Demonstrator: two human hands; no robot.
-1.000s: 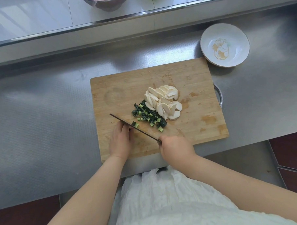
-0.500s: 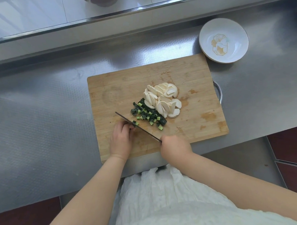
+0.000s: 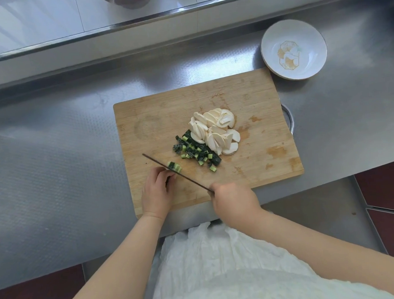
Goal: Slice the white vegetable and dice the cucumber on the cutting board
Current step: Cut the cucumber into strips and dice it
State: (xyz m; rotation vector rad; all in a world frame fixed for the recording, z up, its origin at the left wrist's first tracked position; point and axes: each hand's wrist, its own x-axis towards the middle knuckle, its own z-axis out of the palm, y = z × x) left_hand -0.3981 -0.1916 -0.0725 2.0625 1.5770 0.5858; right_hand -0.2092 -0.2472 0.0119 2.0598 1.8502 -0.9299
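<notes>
Dicing stage, head view. The cutting board [image 3: 245, 97] serves as the landmark for all positions. At its centre lies the fan of white vegetable slices [image 3: 214, 130], already cut; touching that fan on the near-left side is the heap of cucumber dice [image 3: 195, 150], with one longer dark strip along its edge not yet cut up.

The right hand [image 3: 233, 201], at the board's near edge, clenches the handle of the knife [image 3: 176, 171], whose blade runs diagonally toward the board's left side. The left hand [image 3: 157, 189], on the board's near-left area, has its fingers curled down just behind the blade; they appear to steady a last cucumber piece [image 3: 174, 166], though the part under the fingers is hidden.

Change over the last second — the blade has shifted toward the person, away from the heap, and a short row of fresh cubes now sits on its far side, where a second ago only a single small bit showed. The left hand has retreated with it. By this reading the piece in hand is nearly used up, and dicing is close to done apart from the uncut strip.

Beyond the board's far-right corner stands a white dish [image 3: 293, 49] — nothing in it.
</notes>
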